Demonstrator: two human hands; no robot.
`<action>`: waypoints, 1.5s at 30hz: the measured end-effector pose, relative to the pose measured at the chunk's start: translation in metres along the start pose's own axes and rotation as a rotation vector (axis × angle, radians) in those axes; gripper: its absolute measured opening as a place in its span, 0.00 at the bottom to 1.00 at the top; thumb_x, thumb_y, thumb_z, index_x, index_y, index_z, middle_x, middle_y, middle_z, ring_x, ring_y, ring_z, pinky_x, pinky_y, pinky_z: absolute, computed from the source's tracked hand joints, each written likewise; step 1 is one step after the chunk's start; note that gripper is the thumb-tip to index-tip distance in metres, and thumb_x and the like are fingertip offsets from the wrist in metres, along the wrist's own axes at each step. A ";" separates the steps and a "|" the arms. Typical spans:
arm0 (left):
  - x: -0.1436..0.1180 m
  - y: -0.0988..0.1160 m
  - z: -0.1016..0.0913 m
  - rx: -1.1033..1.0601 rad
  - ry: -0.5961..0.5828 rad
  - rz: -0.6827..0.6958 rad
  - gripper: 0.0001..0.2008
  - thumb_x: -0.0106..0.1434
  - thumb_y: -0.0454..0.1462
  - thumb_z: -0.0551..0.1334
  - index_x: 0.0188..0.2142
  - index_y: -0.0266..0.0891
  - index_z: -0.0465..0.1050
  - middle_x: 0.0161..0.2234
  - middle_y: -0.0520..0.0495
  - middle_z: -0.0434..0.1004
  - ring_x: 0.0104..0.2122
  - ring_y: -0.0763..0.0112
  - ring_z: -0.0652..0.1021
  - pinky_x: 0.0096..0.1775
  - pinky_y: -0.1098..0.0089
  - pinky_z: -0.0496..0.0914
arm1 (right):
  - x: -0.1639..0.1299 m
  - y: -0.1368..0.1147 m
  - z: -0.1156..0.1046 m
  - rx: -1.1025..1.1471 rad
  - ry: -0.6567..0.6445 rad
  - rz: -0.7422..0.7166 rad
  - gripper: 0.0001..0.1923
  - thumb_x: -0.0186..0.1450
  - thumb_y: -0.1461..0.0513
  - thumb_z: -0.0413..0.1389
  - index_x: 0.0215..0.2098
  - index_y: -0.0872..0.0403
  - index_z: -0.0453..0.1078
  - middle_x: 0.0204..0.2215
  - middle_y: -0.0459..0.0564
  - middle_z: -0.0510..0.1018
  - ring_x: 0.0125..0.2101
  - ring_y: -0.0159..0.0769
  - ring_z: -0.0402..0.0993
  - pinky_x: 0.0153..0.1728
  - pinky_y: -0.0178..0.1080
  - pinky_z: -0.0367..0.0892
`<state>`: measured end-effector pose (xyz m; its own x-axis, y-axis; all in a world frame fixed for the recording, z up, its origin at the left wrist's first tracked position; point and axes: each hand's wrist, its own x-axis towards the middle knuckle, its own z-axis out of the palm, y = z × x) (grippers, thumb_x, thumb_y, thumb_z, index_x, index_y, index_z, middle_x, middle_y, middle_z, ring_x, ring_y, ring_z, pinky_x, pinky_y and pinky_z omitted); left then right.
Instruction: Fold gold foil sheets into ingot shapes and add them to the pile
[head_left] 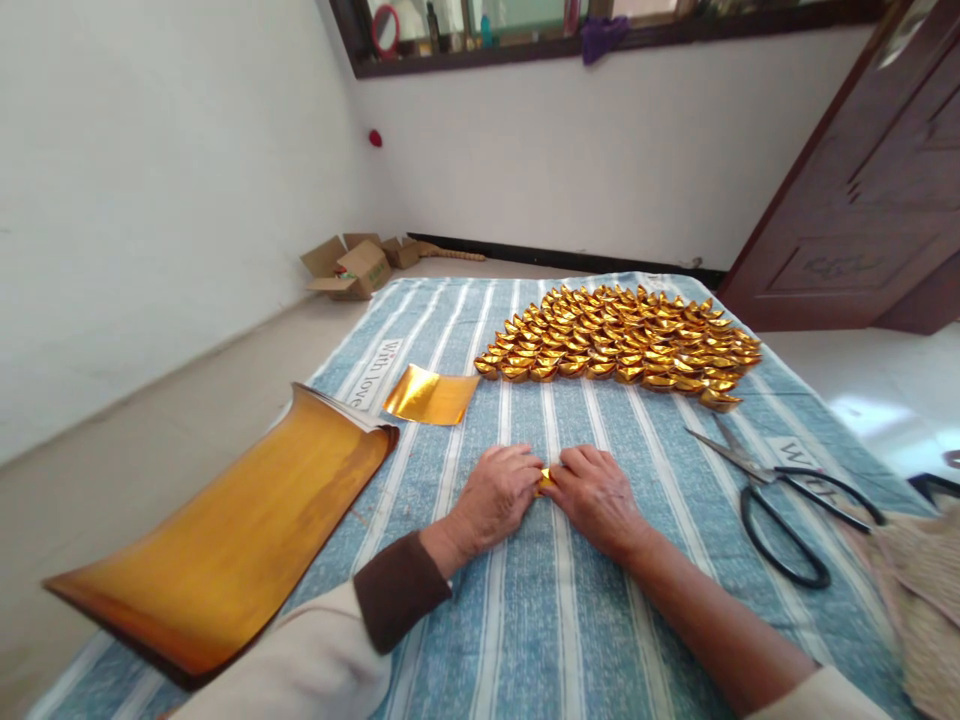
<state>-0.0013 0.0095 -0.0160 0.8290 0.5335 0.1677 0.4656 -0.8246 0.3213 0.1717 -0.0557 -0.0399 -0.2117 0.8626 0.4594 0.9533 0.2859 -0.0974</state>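
Close together over the middle of the table, my left hand (501, 497) and my right hand (596, 500) are both closed on one small piece of folded gold paper (545, 481). Only a bit of the paper shows between the fingers; the rest is hidden. A single square sheet of gold foil paper (433, 397) lies flat beyond my left hand. Farther back, a large cluster of folded gold paper ingots (615, 340) stands in tight rows. To the left rests a curled stack of large gold paper sheets (240, 520).
Black-handled scissors (780, 500) lie partly spread on the right of the striped blue tablecloth (442, 640). A beige woven cloth or bag (919, 590) is at the right edge. Open cardboard boxes (349, 268) sit on the floor by the wall. A brown door (847, 190) stands at the right.
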 end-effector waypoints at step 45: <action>0.009 -0.013 0.000 -0.103 -0.093 -0.106 0.11 0.63 0.38 0.64 0.45 0.51 0.79 0.54 0.50 0.74 0.58 0.55 0.68 0.57 0.51 0.57 | -0.001 0.012 -0.011 0.266 -0.148 0.093 0.10 0.69 0.61 0.51 0.37 0.50 0.76 0.39 0.50 0.74 0.40 0.39 0.66 0.43 0.41 0.61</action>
<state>-0.0002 0.0249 -0.0191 0.8041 0.5930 0.0420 0.5220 -0.7382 0.4273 0.1855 -0.0574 -0.0321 -0.1741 0.9359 0.3062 0.8844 0.2853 -0.3694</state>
